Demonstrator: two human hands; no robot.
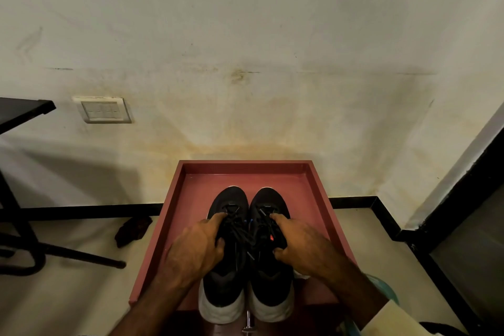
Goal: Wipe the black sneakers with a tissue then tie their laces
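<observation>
Nearest: cream sleeve cuff (387,316) on the right forearm. Pair of black lace-up sneakers with white soles (226,292) stands side by side on the dusky-red rimmed tabletop (302,188), heels toward the person, toes toward the wall.

Left hand (196,245) grips the left sneaker (230,199) from its outer side, thumb hooked in by the tongue, index finger lying forward along the eyelets. Right hand (302,245) holds the right sneaker (270,199) the same way, mirrored. Thin black laces (241,232) lie untied, straggling between the shoes.

Farther: dark crumpled object (132,230) on the pale floor (81,294), left of the tabletop. Stained off-white wall (245,35) carries a white switch plate (105,110).
</observation>
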